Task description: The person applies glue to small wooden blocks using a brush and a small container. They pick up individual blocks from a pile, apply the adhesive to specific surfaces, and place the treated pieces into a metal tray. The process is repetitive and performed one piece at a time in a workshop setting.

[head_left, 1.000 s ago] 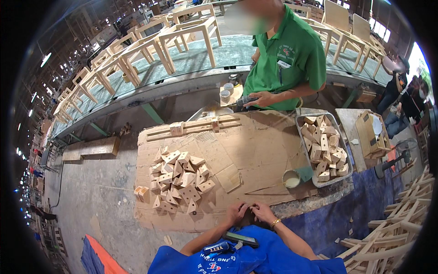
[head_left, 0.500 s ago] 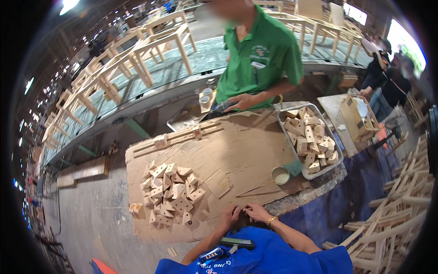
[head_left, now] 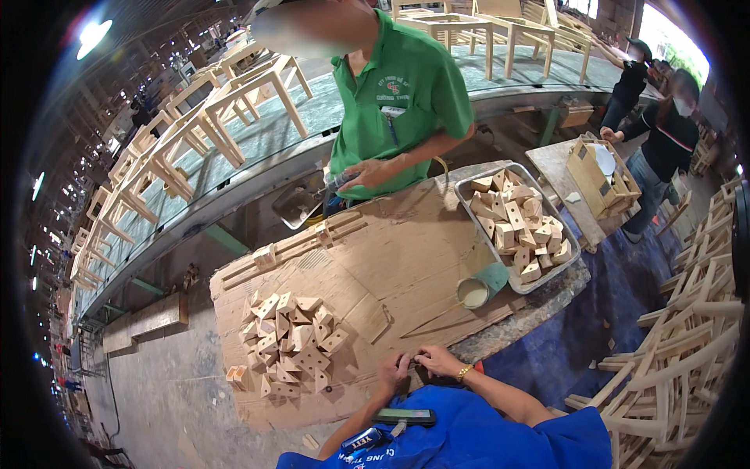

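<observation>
Both my hands are close together at the near edge of a cardboard-covered table [head_left: 422, 242]. The fingers of my left hand [head_left: 394, 369] are curled in a pinch. Just beside it, my right hand [head_left: 439, 363], with a gold bracelet at the wrist, is also closed, fingertips almost meeting the left ones. Anything between the fingers is too small to make out. To the left lies a heap of small angled wooden blocks [head_left: 291, 340] with drilled holes. A green cup [head_left: 491, 281] of cream-coloured liquid stands ahead and to the right of my hands.
A metal tray [head_left: 573, 262] full of similar blocks sits at the table's right end. Across the table, a person in a green shirt [head_left: 398, 94] holds a dark tool. Wooden strips [head_left: 293, 248] lie along the far edge. Stacked wooden pieces [head_left: 672, 367] stand at right.
The whole view has shifted slightly. The person in green appears farther left, with the tool still in hand. My hands stay together in nearly the same pose.
</observation>
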`<state>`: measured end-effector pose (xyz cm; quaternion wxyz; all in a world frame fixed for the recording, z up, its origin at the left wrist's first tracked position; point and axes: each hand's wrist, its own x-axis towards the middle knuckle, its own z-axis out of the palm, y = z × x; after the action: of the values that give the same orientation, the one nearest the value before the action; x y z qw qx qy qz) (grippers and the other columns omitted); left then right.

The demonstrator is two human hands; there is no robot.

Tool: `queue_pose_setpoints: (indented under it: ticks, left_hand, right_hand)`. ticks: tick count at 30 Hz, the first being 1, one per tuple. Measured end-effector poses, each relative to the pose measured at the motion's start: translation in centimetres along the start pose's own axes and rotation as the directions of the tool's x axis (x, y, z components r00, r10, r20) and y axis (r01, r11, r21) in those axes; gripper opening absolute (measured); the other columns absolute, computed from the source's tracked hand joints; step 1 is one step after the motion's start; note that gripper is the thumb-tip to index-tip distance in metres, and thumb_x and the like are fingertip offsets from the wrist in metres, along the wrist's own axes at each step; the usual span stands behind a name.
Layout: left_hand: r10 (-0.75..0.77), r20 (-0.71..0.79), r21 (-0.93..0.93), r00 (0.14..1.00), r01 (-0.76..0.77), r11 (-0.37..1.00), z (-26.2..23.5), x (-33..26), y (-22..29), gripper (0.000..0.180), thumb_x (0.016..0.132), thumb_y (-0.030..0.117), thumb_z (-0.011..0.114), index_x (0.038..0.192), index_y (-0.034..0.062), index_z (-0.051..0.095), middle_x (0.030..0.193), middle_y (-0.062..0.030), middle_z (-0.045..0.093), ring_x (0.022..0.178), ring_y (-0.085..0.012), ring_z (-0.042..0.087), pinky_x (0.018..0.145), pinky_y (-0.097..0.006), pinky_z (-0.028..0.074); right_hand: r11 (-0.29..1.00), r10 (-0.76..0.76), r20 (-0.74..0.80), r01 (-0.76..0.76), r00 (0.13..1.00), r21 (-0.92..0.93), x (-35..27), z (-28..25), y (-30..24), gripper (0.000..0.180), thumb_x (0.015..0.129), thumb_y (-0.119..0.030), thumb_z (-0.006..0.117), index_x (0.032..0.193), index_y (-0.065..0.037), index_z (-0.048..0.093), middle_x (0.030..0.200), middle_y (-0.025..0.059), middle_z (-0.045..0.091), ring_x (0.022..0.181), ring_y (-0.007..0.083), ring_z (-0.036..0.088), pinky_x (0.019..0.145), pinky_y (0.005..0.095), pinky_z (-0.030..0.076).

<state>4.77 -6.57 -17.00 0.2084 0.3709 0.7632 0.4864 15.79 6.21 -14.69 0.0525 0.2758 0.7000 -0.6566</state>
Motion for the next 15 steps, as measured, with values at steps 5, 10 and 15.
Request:
queue_pose_setpoints:
  ticks: [5, 10, 15]
  left_hand:
    - [0.078, -0.033, 0.028, 0.996, -0.077, 0.997, -0.16, 0.39, 0.61, 0.019, 0.082, 0.020, 0.056, 0.079, 0.0022, 0.063, 0.063, -0.0153, 0.058, 0.056, -0.0294, 0.057, 0.053, -0.035, 0.044]
    - [0.008, 0.006, -0.033, 1.000, -0.008, 0.999, -0.14, 0.24, 0.70, 0.019, 0.082, 0.019, 0.054, 0.076, 0.0023, 0.063, 0.063, -0.0152, 0.059, 0.056, -0.0290, 0.059, 0.052, -0.036, 0.045]
    - [0.077, -0.007, 0.057, 0.997, -0.076, 0.995, -0.05, 0.37, 0.30, 0.019, 0.082, 0.017, 0.054, 0.075, 0.0020, 0.063, 0.061, -0.0129, 0.060, 0.055, -0.0268, 0.059, 0.052, -0.036, 0.045]
  right_hand:
    - [1.000, -0.005, -0.026, 0.005, 1.000, 0.023, -0.09, 0.10, 0.11, 0.019, 0.088, -0.018, 0.052, 0.090, 0.000, 0.055, 0.064, 0.0094, 0.061, 0.045, 0.0153, 0.058, 0.039, 0.0286, 0.043]
    - [0.999, -0.029, -0.007, 0.029, 1.000, -0.040, -0.11, -0.13, -0.04, 0.022, 0.089, -0.021, 0.051, 0.093, 0.000, 0.056, 0.066, 0.0108, 0.062, 0.047, 0.0170, 0.059, 0.043, 0.0300, 0.046]
    - [0.998, -0.062, -0.015, 0.061, 0.998, -0.024, -0.21, -0.23, -0.16, 0.025, 0.090, -0.024, 0.051, 0.092, 0.001, 0.056, 0.063, 0.0110, 0.061, 0.047, 0.0173, 0.060, 0.044, 0.0304, 0.046]
